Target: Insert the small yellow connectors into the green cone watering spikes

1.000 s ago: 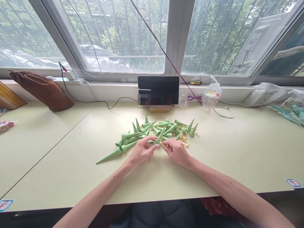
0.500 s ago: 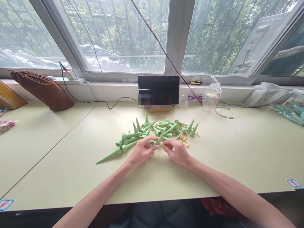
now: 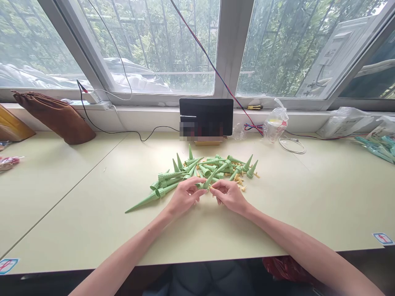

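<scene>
My left hand (image 3: pixel 185 195) is closed on a green plastic plant-watering spike (image 3: pixel 209 179), whose pointed end tilts up and away to the right. Between the thumb and fingers of my right hand (image 3: pixel 228 195) is a small yellow plastic piece (image 3: pixel 211 188), mostly covered by the fingertips and up against the side of the green spike. Just beyond both hands lies a heap of similar green spikes (image 3: pixel 173 176), some standing point up. Loose yellow pieces (image 3: pixel 239 179) are scattered at the heap's right side.
A dark-screened tablet (image 3: pixel 206 117) stands on a small stand behind the heap. A brown bag (image 3: pixel 55 119) is at the back left. Toward the back right are a bagged white cup (image 3: pixel 274 125), a coiled white cable (image 3: pixel 291 145) and plastic bags (image 3: pixel 344 123).
The green spike in my left hand has tipped slightly further to the right. My right hand has shifted a little while pinching the yellow piece. The heap stays as it was.
</scene>
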`<action>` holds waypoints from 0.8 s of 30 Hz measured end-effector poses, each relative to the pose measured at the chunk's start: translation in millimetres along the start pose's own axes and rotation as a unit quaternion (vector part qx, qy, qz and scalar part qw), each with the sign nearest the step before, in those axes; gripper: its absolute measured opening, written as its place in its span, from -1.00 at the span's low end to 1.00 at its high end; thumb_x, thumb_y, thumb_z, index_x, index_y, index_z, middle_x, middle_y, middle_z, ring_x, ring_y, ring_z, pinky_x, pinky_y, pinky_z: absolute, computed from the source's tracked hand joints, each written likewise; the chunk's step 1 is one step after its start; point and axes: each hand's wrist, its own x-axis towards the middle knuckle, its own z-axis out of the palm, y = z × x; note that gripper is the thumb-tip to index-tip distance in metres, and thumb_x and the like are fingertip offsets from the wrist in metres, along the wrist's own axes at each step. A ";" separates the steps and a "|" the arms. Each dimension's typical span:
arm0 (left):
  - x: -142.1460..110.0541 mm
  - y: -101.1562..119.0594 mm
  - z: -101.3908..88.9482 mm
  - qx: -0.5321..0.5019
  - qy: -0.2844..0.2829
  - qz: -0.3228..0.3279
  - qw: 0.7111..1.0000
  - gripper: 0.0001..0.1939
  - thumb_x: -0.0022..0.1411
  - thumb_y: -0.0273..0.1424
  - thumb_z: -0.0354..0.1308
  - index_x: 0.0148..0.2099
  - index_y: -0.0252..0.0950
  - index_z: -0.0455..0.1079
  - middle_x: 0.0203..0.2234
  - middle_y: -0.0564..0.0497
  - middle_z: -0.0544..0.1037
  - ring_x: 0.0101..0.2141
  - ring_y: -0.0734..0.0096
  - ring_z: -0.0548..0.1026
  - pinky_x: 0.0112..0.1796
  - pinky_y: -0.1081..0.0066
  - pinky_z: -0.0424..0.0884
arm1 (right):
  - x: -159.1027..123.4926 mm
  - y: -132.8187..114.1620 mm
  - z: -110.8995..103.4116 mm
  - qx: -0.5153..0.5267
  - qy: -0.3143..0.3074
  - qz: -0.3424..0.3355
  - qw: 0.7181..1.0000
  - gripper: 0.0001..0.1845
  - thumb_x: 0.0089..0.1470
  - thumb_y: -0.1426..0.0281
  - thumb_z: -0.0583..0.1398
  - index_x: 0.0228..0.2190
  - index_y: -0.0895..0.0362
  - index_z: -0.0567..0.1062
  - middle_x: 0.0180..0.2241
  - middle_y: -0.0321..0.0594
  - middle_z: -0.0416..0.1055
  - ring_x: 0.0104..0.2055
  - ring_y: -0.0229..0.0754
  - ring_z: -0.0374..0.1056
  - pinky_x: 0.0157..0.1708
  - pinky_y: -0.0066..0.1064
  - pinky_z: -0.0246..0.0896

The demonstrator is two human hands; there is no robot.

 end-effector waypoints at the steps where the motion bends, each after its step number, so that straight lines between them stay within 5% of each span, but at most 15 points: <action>1: 0.0 0.0 -0.1 0.001 0.000 0.001 1.000 -0.72 0.24 -0.23 0.23 -0.05 -0.24 0.49 -0.18 -0.02 0.51 -0.58 0.58 0.45 -0.51 0.46 0.50 | 0.1 -0.2 -0.1 0.005 -0.001 0.003 1.000 -0.66 0.11 0.11 0.28 -0.39 0.16 0.51 -0.53 -0.32 0.39 -0.66 -0.34 0.30 -0.67 -0.49 0.25; 24: 1.2 -1.7 0.2 -0.003 0.006 0.044 0.999 -0.76 0.25 -0.33 0.26 -0.03 -0.25 0.53 -0.18 -0.03 0.50 -0.59 0.64 0.43 -0.54 0.51 0.51 | 4.3 -6.8 -3.1 0.146 -0.040 0.099 0.983 -0.69 0.03 0.18 0.34 -0.46 0.18 0.49 -0.59 -0.35 0.39 -0.69 -0.34 0.29 -0.72 -0.52 0.10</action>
